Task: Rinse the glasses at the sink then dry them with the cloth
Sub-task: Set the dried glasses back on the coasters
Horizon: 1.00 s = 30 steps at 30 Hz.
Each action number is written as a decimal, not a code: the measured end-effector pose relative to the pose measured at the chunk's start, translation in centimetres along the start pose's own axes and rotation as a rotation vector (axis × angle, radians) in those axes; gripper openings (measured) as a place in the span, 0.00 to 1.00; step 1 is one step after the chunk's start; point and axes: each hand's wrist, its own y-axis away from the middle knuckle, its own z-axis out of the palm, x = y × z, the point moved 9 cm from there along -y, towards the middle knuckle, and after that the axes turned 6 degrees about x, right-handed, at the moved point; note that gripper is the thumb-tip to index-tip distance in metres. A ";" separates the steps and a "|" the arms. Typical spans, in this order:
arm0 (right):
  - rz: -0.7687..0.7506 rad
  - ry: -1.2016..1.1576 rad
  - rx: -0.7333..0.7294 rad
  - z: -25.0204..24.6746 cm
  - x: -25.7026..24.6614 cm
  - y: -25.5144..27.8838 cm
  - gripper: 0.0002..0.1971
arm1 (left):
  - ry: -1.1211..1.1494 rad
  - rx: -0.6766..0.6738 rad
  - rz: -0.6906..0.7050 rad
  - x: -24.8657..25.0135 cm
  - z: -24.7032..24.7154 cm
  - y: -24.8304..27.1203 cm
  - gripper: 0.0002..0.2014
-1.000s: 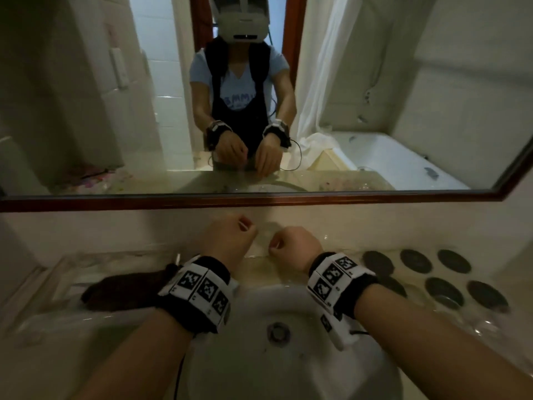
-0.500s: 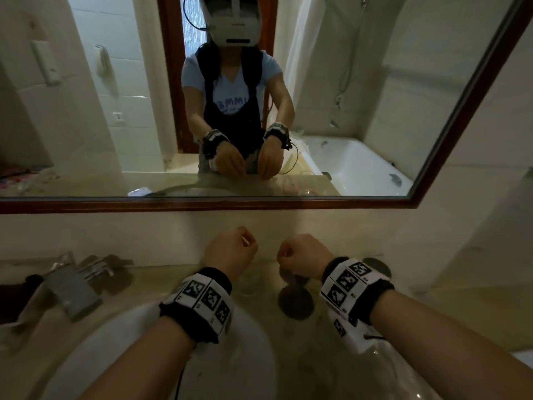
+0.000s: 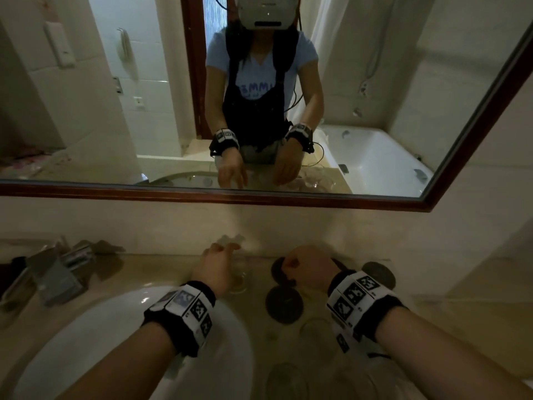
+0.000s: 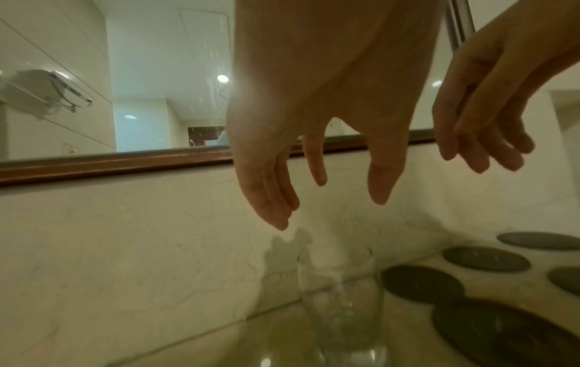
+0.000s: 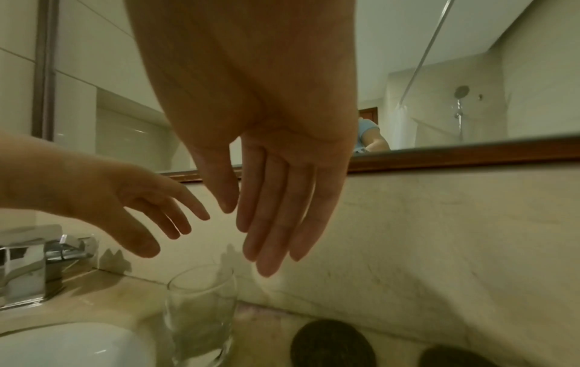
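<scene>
A clear drinking glass point(image 4: 340, 300) is seen upright on the counter at lower centre of the left wrist view, between the white sink point(image 5: 62, 345) and the dark round coasters point(image 4: 422, 283). The left hand point(image 4: 313, 119) hangs just above its rim, fingers straight and spread, nothing held. The right hand point(image 5: 267, 154) is likewise flat and empty. The glass is probably best gripped low round its wall and kept level while carried to the tap point(image 5: 34, 263). No cloth is visible.

Left hand point(image 4: 313, 111) fingers spread above upright glass point(image 4: 342, 305), dark coasters point(image 4: 422, 284) beside
</scene>
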 end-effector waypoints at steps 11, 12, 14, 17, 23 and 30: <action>0.019 0.008 -0.063 2.1 3.1 -1.4 0.13 | 0.052 -0.156 -0.043 -1.9 5.4 -2.5 0.47; 0.016 0.010 -0.076 2.3 3.1 -1.7 0.13 | 0.053 -0.172 -0.043 -1.8 5.8 -2.9 0.46; 0.022 0.020 -0.098 2.7 3.4 -2.3 0.13 | 0.062 -0.189 -0.036 -1.4 6.6 -3.6 0.43; 0.045 0.005 -0.121 3.1 4.0 -3.5 0.13 | 0.102 -0.192 -0.041 -1.4 7.2 -4.4 0.37; 0.118 -0.123 -0.111 3.0 4.0 -5.3 0.17 | 0.386 0.026 0.052 -0.3 3.7 -4.5 0.29; 0.455 -1.015 -0.195 3.3 3.5 -5.6 0.32 | 0.781 0.209 0.326 4.9 -0.8 -2.2 0.33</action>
